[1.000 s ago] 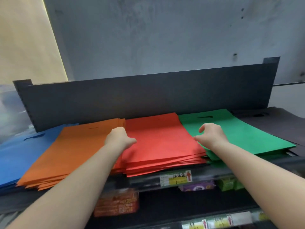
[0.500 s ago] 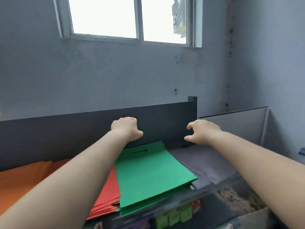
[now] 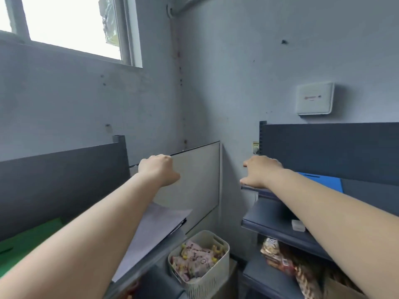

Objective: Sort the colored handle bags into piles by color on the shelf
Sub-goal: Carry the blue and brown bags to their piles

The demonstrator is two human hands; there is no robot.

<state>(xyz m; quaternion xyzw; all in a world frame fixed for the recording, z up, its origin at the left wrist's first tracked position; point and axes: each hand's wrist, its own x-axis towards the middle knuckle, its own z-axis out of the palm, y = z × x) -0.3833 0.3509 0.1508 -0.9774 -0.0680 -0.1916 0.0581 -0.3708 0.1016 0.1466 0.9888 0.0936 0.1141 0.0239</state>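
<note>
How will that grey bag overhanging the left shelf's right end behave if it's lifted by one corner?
The grey bag looks like a thin flat sheet, so it probably droops rather than holding stiff. Probably light for its area. Its corner already overhangs the left shelf, so a sideways nudge might slide it off toward the basket.

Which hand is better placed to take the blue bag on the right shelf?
Probably the right hand. It hangs at the front corner of the right shelf, just beside the blue bag. The left hand is further off, over by the grey panel.

Right hand (image 3: 262,172) now over blue bag (image 3: 321,181)
</note>
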